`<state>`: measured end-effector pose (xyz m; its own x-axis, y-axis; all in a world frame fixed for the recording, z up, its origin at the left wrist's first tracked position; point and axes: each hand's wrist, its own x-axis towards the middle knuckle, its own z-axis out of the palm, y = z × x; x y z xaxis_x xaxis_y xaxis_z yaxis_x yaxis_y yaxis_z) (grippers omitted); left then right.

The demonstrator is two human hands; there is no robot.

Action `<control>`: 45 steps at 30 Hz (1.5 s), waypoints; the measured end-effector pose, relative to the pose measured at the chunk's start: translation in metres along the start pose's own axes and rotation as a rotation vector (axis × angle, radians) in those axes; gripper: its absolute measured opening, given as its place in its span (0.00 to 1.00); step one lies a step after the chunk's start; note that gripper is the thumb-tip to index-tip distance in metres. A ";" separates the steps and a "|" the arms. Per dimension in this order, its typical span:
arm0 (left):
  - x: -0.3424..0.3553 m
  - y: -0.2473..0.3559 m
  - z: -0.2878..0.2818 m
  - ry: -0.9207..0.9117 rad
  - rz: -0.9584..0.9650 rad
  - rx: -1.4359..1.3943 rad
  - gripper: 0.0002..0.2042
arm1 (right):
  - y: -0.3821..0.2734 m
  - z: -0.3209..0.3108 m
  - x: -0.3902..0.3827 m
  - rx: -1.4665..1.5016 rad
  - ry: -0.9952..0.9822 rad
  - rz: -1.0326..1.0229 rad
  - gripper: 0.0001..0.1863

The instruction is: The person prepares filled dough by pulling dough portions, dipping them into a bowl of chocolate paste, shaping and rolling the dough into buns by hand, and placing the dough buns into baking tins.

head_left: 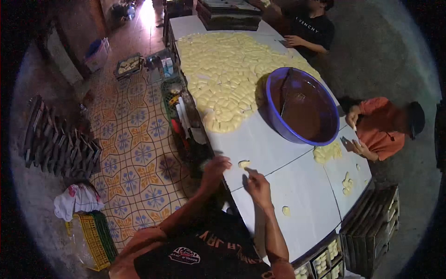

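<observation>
- Dough (244, 164) lies on the bench (269, 149) between the hands.
- Left hand (217, 168): fingers bent, grip unclear; right hand (259, 188): at the dough, whether pinching it I cannot tell.
- Pressing too hard could flatten it.

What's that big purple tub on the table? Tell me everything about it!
The tub is round, wide and purple-blue, and looks like plastic, with a rolled rim. It sits upright on the white table without a lid. Inside is something brown; I can't tell what. A dark, stick-like thing slants across its left side. Pale dough pieces lie close beside it. Nobody is touching it.
</observation>
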<state>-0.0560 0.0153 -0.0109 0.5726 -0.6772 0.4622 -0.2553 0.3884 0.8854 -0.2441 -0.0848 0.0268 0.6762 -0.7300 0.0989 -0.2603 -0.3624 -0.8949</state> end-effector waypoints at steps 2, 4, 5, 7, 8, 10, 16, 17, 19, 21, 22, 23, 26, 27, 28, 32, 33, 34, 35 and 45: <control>0.026 0.001 -0.043 0.343 -0.487 -0.396 0.07 | -0.011 0.017 0.048 -0.148 -0.047 -0.224 0.14; 0.048 -0.012 -0.071 0.419 -0.514 -0.317 0.09 | -0.006 0.036 0.090 -0.002 -0.057 -0.013 0.14; 0.058 -0.018 -0.080 0.361 -0.502 -0.258 0.10 | -0.004 0.043 0.111 -0.069 -0.010 0.035 0.14; 0.077 -0.029 -0.093 0.312 -0.504 -0.196 0.12 | -0.013 0.064 0.146 -0.087 0.038 0.084 0.15; 0.090 -0.036 -0.091 0.312 -0.436 -0.027 0.13 | -0.019 0.071 0.155 -0.086 0.027 0.116 0.15; 0.117 -0.054 -0.088 0.301 -0.377 0.133 0.14 | -0.025 0.095 0.169 -0.032 0.013 0.069 0.14; 0.167 -0.083 -0.095 0.038 0.009 0.817 0.13 | -0.024 0.128 0.193 -0.393 0.036 -0.211 0.19; 0.166 -0.089 -0.101 0.081 -0.018 0.739 0.12 | -0.027 0.131 0.192 -0.525 0.028 -0.208 0.20; 0.164 -0.098 -0.103 0.306 -0.067 0.550 0.08 | -0.026 0.127 0.191 -0.709 0.018 -0.200 0.20; 0.160 -0.110 -0.110 0.579 -0.372 -0.041 0.06 | -0.029 0.120 0.192 -0.622 0.019 -0.194 0.18; 0.161 -0.115 -0.120 0.681 -0.424 -0.500 0.07 | -0.030 0.118 0.189 -0.534 0.006 -0.194 0.16; 0.154 -0.117 -0.129 0.667 -0.425 -0.500 0.07 | -0.033 0.117 0.178 -0.311 0.103 -0.313 0.10; 0.134 -0.098 -0.144 0.506 -0.250 -0.312 0.11 | -0.065 0.097 0.130 0.196 0.160 0.047 0.08; 0.127 -0.090 -0.140 0.431 -0.386 -0.504 0.16 | -0.061 0.088 0.112 0.274 0.257 0.058 0.07; 0.122 -0.079 -0.135 0.351 -0.524 -0.694 0.21 | -0.057 0.078 0.097 0.352 0.354 0.069 0.07; 0.111 -0.006 -0.084 0.070 -0.960 -1.240 0.21 | -0.074 0.041 0.049 0.823 0.645 0.141 0.10; 0.109 0.006 -0.075 0.006 -1.003 -1.289 0.22 | -0.084 0.031 0.042 0.980 0.648 0.167 0.09; 0.107 0.015 -0.066 -0.060 -1.046 -1.338 0.24 | -0.085 0.024 0.036 1.074 0.632 0.125 0.07; 0.104 0.017 -0.055 -0.040 -1.123 -1.289 0.20 | -0.086 0.023 0.032 1.044 0.685 0.131 0.07; 0.076 -0.045 0.009 -0.512 -0.196 0.183 0.27 | -0.115 -0.008 0.017 1.132 0.895 0.104 0.07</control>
<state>-0.0081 -0.0589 -0.0151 0.1842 -0.9594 0.2136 -0.3396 0.1419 0.9298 -0.2078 -0.0599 0.1347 -0.0720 -0.9885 -0.1331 0.6812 0.0487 -0.7305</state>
